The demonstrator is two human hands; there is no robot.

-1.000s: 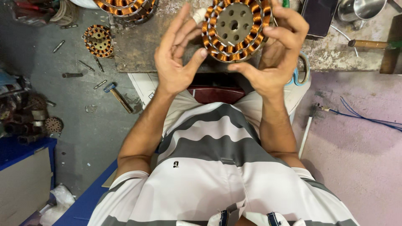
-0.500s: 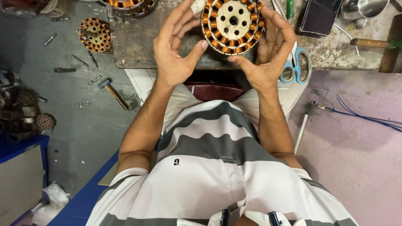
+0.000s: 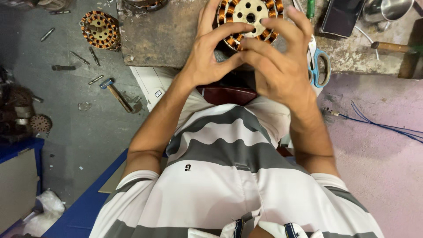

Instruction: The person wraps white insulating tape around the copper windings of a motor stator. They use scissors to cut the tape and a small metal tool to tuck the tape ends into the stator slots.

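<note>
A round motor stator (image 3: 247, 17) with copper wire coils around its rim and a pale metal middle with holes is held up by both hands, over the far part of the tabletop (image 3: 163, 37). The left hand (image 3: 207, 59) is closed on the stator's left side, with its fingers curled over the front. The right hand (image 3: 275, 66) is closed on the stator's right and near side, with its fingers laid across the coils. The top of the stator is cut off by the edge of the view. Blue-handled scissors (image 3: 320, 68) are seen on the tabletop just right of the right hand. A dark phone (image 3: 341, 17), a shiny steel cup (image 3: 383, 9) and a wooden handle (image 3: 392, 46) are seen farther right on the tabletop. On the floor (image 3: 79, 128) to the left, another copper-wound stator (image 3: 100, 30) is seen, with a small hammer (image 3: 115, 94) nearer and some bolts scattered about. Blue wires (image 3: 383, 125) are seen on the floor at the right. A grey and white striped shirt (image 3: 220, 176) is worn by the person.
</note>
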